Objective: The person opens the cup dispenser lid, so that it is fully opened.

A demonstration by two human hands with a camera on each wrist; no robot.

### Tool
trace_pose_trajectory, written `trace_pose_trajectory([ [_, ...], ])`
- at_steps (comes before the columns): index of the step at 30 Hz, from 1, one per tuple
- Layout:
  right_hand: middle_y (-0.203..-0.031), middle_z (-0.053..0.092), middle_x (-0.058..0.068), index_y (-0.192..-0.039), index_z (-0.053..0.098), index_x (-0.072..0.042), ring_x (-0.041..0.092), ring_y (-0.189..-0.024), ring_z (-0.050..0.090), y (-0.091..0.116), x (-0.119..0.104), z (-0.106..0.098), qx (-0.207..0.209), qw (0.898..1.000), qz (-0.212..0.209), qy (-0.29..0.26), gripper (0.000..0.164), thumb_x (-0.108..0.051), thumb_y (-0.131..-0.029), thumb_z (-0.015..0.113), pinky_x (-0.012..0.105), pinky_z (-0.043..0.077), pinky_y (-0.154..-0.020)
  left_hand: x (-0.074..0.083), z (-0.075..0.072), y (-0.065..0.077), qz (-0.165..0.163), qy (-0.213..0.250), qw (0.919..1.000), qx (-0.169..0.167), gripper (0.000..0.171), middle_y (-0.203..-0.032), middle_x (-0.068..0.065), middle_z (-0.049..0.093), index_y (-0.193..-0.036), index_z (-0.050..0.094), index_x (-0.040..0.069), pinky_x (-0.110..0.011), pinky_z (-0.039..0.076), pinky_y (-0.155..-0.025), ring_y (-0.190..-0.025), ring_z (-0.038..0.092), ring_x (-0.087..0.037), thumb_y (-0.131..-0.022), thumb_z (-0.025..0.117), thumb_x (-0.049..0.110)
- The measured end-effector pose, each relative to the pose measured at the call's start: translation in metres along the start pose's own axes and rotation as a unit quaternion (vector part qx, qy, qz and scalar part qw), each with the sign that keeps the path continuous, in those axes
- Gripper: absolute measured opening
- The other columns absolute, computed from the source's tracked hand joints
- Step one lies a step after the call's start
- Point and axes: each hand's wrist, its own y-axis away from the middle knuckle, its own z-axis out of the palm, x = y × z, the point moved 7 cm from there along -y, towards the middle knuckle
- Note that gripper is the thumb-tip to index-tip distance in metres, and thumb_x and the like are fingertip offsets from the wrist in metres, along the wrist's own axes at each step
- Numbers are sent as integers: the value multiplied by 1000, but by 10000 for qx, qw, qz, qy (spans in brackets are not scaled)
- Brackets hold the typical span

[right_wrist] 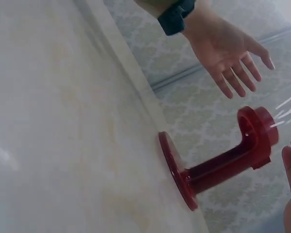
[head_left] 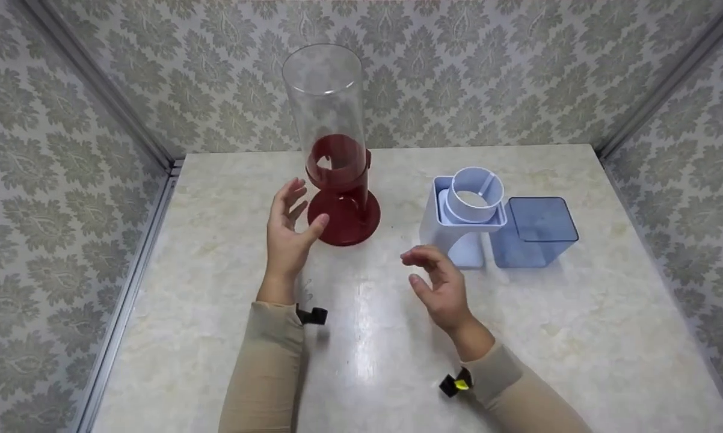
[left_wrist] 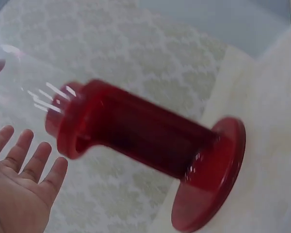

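A red stand (head_left: 344, 227) with a round base stands upright at the back of the table, and a tall clear cylinder (head_left: 328, 114) sits on its top. Just left of it is my left hand (head_left: 287, 243), fingers spread and thumb out, holding nothing. In the left wrist view, a gap shows between the left fingers (left_wrist: 43, 155) and the red stand (left_wrist: 140, 128). My right hand (head_left: 446, 291) hovers with loosely bent fingers, holding nothing, in front of a pale blue stand (head_left: 432, 231). A short pale tube (head_left: 473, 213) sits in that stand's square top.
A translucent blue square container (head_left: 542, 219) stands directly right of the pale stand. Patterned walls (head_left: 415, 90) enclose the marble-look table (head_left: 578, 337) at the back and both sides. Small black devices (head_left: 318, 316) are strapped at the wrists.
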Motion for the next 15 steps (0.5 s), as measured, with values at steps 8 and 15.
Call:
trace_pose_trajectory([
  [8,-154,59,32,-155,52,14,24,-149,58,-38,47,51,-33,9964,845,-53,58,10,-100,71,43,56,-125,-22,-10,-32,-256,-153,9992,-260,100,-178,-12,46,-173,40,8,-46,38,-141,-168,41,-24,-90,96,14],
  [15,-182,29,21,-176,27,0,42,-169,36,-76,90,81,288,9872,1564,80,87,-24,-108,76,59,34,-141,-39,-7,-49,-418,-118,9983,-391,103,-182,-9,41,-176,35,9,-40,34,-143,-174,33,-24,-92,95,11],
])
